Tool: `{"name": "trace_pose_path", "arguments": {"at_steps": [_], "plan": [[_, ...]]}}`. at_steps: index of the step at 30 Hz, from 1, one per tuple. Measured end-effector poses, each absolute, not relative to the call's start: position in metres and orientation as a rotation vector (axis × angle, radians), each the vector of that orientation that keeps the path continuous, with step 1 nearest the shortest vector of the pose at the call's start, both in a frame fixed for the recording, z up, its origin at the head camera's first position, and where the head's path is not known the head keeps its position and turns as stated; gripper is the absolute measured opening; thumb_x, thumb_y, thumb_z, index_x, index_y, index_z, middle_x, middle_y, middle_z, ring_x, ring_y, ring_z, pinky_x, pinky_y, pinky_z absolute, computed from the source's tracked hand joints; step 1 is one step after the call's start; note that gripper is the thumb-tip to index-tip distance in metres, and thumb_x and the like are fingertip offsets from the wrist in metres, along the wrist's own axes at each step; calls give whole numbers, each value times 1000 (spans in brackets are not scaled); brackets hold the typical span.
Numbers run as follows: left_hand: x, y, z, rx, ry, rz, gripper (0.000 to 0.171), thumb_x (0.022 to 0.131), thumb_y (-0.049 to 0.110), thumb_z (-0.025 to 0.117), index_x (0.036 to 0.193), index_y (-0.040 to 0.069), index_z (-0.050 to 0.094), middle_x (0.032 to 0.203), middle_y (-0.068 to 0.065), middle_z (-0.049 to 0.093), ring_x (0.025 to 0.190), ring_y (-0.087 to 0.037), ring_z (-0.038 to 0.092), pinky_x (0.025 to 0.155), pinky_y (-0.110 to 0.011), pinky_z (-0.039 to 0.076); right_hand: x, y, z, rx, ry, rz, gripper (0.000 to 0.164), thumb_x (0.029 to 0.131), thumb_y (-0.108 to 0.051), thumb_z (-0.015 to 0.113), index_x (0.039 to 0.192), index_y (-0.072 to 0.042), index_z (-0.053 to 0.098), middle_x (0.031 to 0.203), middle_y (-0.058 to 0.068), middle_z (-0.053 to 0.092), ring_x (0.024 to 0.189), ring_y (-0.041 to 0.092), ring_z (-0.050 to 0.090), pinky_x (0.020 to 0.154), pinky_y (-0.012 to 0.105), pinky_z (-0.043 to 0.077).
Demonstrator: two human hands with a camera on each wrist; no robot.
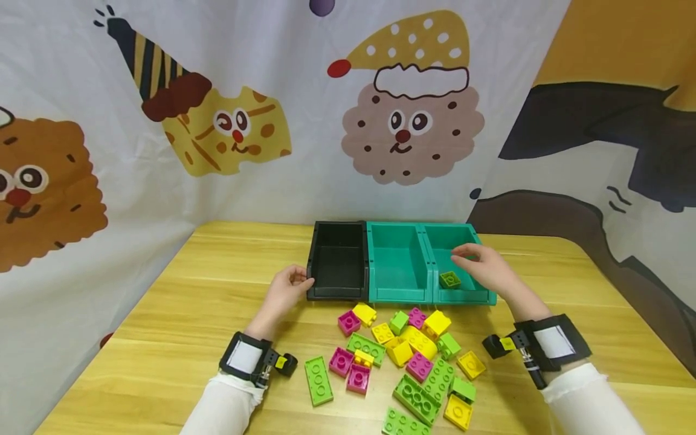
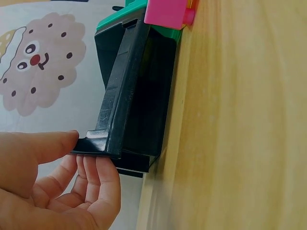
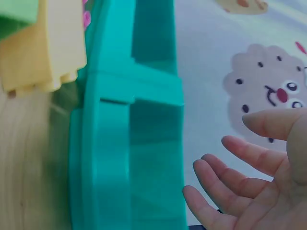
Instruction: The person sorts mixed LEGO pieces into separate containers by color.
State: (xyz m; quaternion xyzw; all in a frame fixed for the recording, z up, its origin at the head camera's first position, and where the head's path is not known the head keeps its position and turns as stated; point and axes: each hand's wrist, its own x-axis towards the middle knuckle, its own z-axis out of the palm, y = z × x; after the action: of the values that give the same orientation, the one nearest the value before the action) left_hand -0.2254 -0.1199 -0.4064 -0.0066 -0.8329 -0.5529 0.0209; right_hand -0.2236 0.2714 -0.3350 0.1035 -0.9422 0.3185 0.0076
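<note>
At the black bin (image 1: 339, 260) my left hand (image 1: 286, 286) pinches the front left corner of the rim, thumb on top and fingers beneath, as the left wrist view shows. Over the right teal bin (image 1: 462, 296) hangs my right hand (image 1: 484, 269), its fingers spread and loosely bent with nothing between them. A green brick (image 1: 449, 280) lies in that bin near its front. The middle teal bin (image 1: 399, 294) stands between the other two. In the right wrist view the right hand (image 3: 254, 177) is apart from the teal wall (image 3: 112, 158).
In front of the bins lies a loose spread of several pink, yellow and green bricks (image 1: 418, 342). A long green brick (image 1: 318, 380) lies to their left. Behind the wooden table (image 1: 179, 314) hangs a printed cloth (image 1: 304, 193).
</note>
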Motion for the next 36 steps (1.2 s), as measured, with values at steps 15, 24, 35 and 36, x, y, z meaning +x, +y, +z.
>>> {"name": "trace_pose_path", "arguments": {"at_steps": [15,24,35,36], "plan": [[-224,-117,-405,2,-2584,-1711,16,88,8,64,99,-3,58,87,-11,58,76,-17,51,64,-22,45,-174,285,-340,341,-2789,1176,35,101,-25,45,122,0,57,118,19,61,90,-9,52,77,17,48],[-225,-118,-406,-1,-2590,-1682,17,89,9,64,100,-3,59,88,-11,57,77,-18,50,65,-24,44,-162,289,-348,353,-2827,1151,35,100,-27,46,119,-1,59,117,19,62,91,-8,53,78,24,49],[-225,-119,-406,7,-2583,-1707,17,89,8,64,100,-3,58,88,-11,57,77,-17,51,65,-23,45,-159,294,-358,438,-3025,1067,42,93,-31,59,120,0,56,117,18,61,99,27,60,76,34,51],[-225,-119,-407,7,-2583,-1707,17,89,8,64,100,-3,58,88,-11,57,77,-17,51,65,-23,46,-158,294,-358,470,-3065,1030,45,90,-32,63,119,1,56,117,18,61,98,27,60,75,35,51]]}}
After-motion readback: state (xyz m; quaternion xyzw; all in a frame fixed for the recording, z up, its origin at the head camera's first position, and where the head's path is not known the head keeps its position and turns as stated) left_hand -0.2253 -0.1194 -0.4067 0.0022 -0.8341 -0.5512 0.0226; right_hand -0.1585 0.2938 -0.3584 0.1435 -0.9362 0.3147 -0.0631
